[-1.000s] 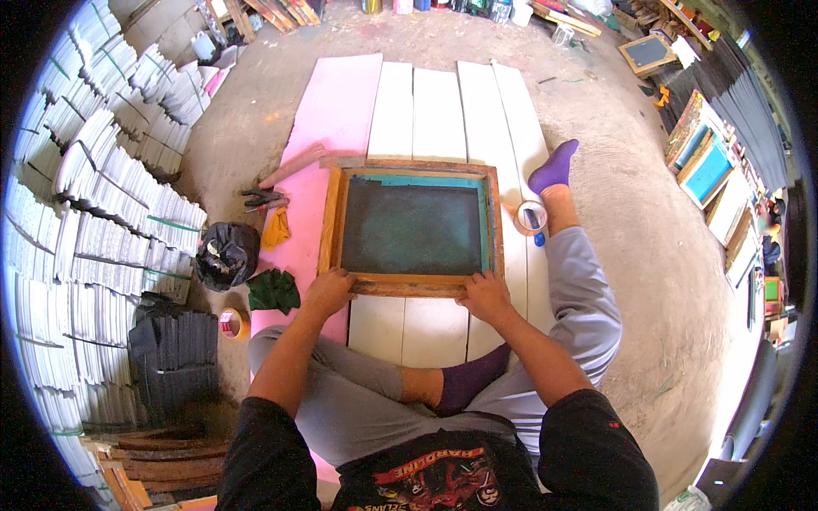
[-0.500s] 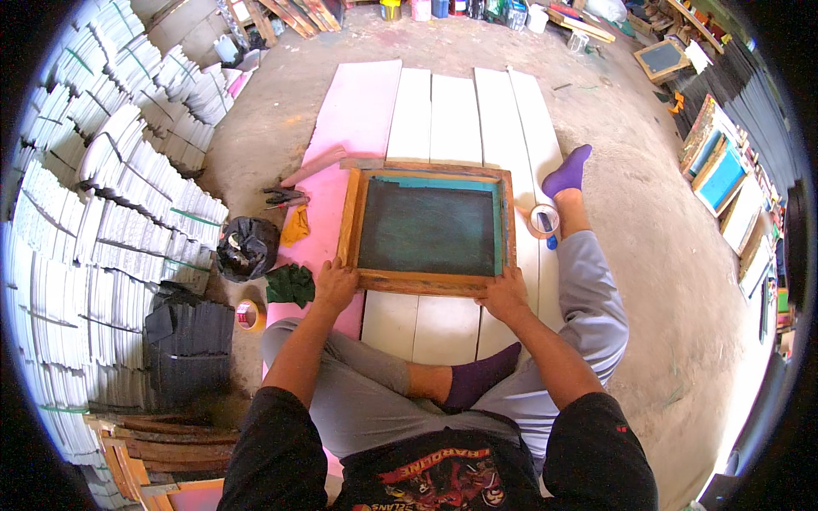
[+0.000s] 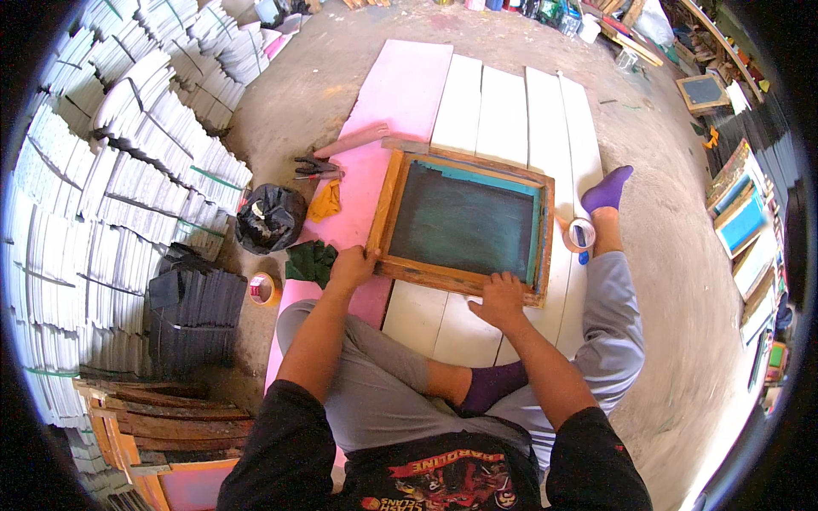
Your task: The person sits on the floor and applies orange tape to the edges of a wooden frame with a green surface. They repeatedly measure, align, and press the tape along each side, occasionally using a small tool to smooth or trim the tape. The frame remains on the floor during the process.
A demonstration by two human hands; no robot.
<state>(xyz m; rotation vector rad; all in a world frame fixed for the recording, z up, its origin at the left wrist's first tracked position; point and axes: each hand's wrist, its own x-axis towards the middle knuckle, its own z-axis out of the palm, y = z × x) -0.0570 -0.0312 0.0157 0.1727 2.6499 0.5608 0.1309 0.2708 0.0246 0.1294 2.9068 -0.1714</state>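
Note:
A wooden screen-printing frame (image 3: pixel 385 213) with a dark mesh (image 3: pixel 464 211) and teal edges lies on white and pink boards (image 3: pixel 411 85) in front of me. My left hand (image 3: pixel 352 266) is closed round the frame's near left corner. Along the near rail, toward its right end, my right hand (image 3: pixel 503 300) rests with its fingertips over the wood and its thumb held apart. Just left of the frame are a crumpled dark green cloth (image 3: pixel 312 261) and a yellow cloth (image 3: pixel 325 202). A roll of clear tape (image 3: pixel 579 234) sits off its right side.
Dark-handled pliers (image 3: pixel 317 169) lie by a pinkish strip (image 3: pixel 351 141). A black plastic bag (image 3: pixel 269 220) and another tape roll (image 3: pixel 263 289) are on the floor at left. Bundled white stacks (image 3: pixel 145 204) line the left side. My purple-socked foot (image 3: pixel 607 189) is at right.
My view has turned, so the whole scene sits farther right. My right hand has moved leftward from the frame's near right corner onto the near rail; my left hand keeps its corner.

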